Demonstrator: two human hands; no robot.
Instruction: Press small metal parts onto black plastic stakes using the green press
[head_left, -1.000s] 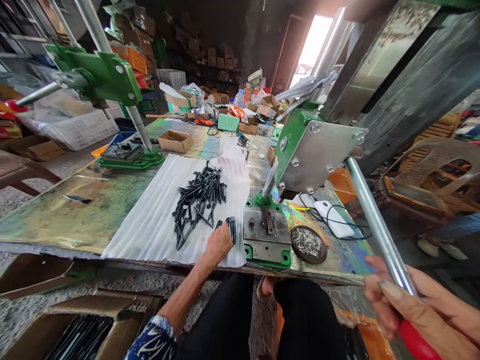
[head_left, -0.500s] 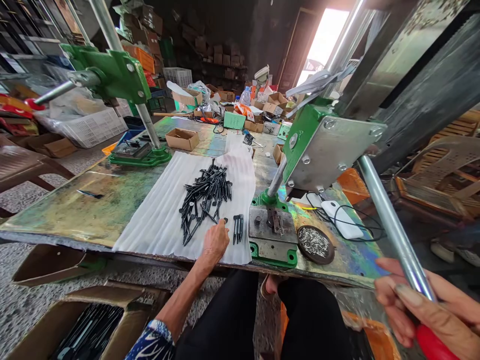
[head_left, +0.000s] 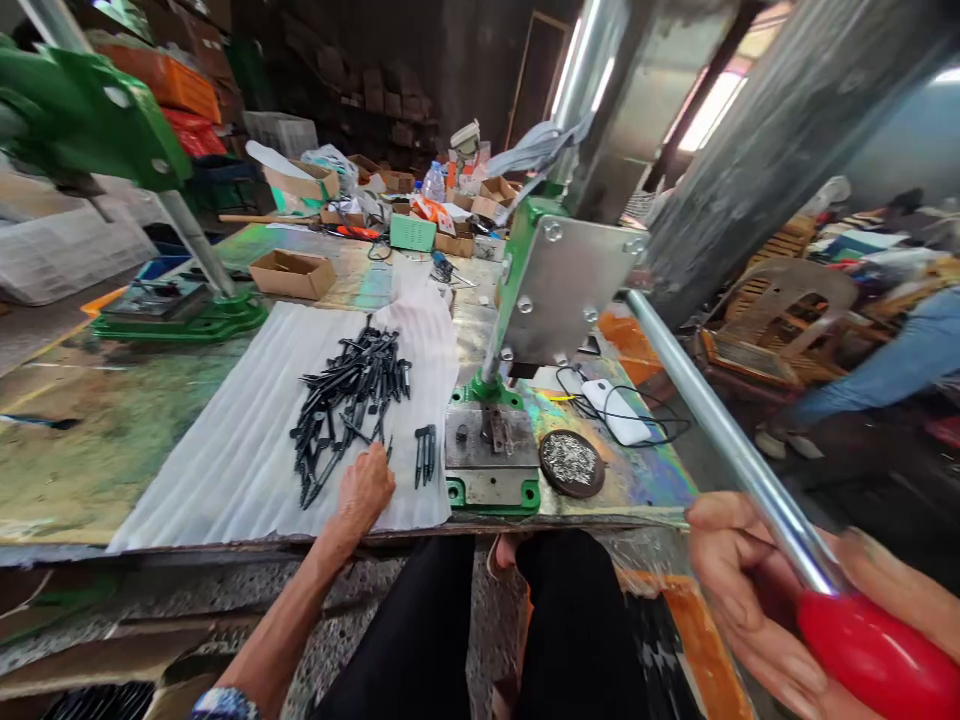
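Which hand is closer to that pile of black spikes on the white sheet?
The left hand is nearer, resting on the white sheet just below the black spikes. The right hand is far right, beyond the green press, around the red-gripped steel lever.

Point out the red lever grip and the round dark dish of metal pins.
Red lever grip [head_left: 874, 655], head view, its middle.
Round dark dish of metal pins [head_left: 571, 464], head view, pins at its centre.

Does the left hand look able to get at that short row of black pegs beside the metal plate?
Probably yes: the left hand rests on the white sheet close to the short row of black pegs, with no obstacle visible between them.
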